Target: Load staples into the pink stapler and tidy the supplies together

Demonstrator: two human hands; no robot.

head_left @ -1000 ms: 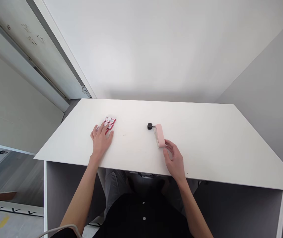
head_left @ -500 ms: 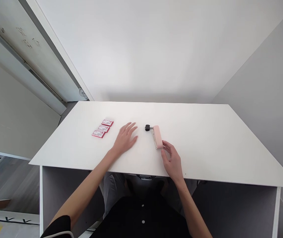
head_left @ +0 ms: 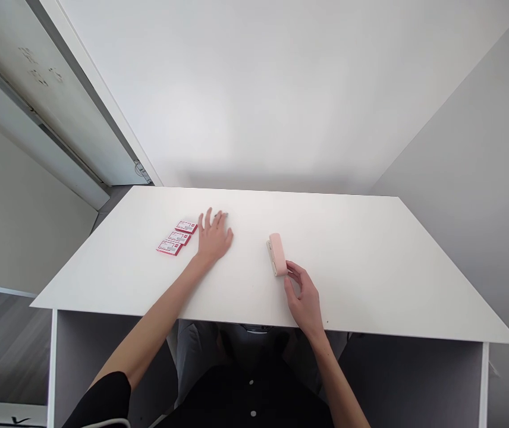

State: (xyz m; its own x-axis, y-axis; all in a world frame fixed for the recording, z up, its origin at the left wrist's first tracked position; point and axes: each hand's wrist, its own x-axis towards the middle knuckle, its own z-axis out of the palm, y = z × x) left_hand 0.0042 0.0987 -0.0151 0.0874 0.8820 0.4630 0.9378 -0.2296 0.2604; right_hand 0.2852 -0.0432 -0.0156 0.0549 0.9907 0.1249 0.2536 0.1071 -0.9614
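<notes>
A pink oblong device (head_left: 276,254) lies on the white table (head_left: 370,261), a little right of the middle. My right hand (head_left: 303,292) has its fingers curled and pinched on the device's near end. My left hand (head_left: 213,236) lies flat on the table left of the middle, fingers stretched out and apart. A small dark piece (head_left: 224,214) shows just at its fingertips; whether the fingers press on it I cannot tell. Three small red-and-white packets (head_left: 177,236) lie in a slanted row just left of that hand.
The table stands in a corner, with a white wall behind and a grey wall on the right. A door frame (head_left: 103,119) runs down at the back left. My legs and dark shirt (head_left: 245,392) show below the table's front edge.
My left hand went from the packets across to the pink device, then back left. The small black piece that sat at the device's far end is now by my left fingertips.
</notes>
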